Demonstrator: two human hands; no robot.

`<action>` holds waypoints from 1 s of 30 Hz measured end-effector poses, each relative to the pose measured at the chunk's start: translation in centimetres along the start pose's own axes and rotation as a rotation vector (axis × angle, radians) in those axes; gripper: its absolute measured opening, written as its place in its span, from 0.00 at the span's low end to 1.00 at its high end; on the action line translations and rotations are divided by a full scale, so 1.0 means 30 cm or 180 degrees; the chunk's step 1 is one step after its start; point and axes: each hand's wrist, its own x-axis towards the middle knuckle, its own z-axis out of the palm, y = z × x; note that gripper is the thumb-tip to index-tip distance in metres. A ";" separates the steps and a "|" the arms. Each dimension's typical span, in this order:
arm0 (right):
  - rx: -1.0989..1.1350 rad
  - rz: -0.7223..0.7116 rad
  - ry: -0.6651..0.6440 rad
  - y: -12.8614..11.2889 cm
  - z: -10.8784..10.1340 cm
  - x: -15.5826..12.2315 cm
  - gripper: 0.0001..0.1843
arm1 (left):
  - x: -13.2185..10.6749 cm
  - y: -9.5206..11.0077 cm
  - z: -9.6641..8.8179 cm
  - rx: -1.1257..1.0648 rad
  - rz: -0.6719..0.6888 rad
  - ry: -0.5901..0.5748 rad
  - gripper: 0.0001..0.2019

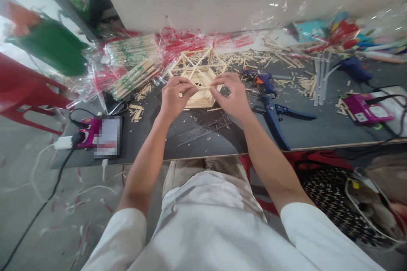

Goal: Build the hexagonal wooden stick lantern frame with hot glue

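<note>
A model [201, 102] sits mid-frame. Left hand [173, 98] and right hand [233, 95] pinch a stick [204, 88] there between their fingers.

The stick frame [202, 74] stands behind the ruler [203, 130], left of the glue gun [266, 82].

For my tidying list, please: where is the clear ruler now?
In the head view, the clear ruler lies on the table between the wooden frame and the front edge, left of the blue cutter.
</note>
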 end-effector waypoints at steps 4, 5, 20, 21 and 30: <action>0.0066 -0.0034 -0.0104 0.003 -0.007 0.001 0.12 | -0.001 0.003 -0.001 -0.0046 0.0033 0.0024 0.10; 0.0094 -0.0051 -0.0090 0.003 -0.009 0.001 0.12 | -0.002 0.003 -0.001 -0.0062 0.0052 0.0048 0.10; 0.0219 0.0066 0.0048 0.000 -0.002 -0.003 0.17 | -0.013 -0.009 0.013 -0.0003 0.0094 0.0195 0.07; 0.0210 0.0057 0.0072 0.000 -0.001 -0.003 0.17 | -0.014 -0.010 0.014 -0.0017 0.0102 0.0204 0.07; 0.0210 0.0069 0.0204 -0.010 0.012 -0.009 0.16 | -0.021 -0.014 0.008 -0.0112 0.0053 0.0084 0.08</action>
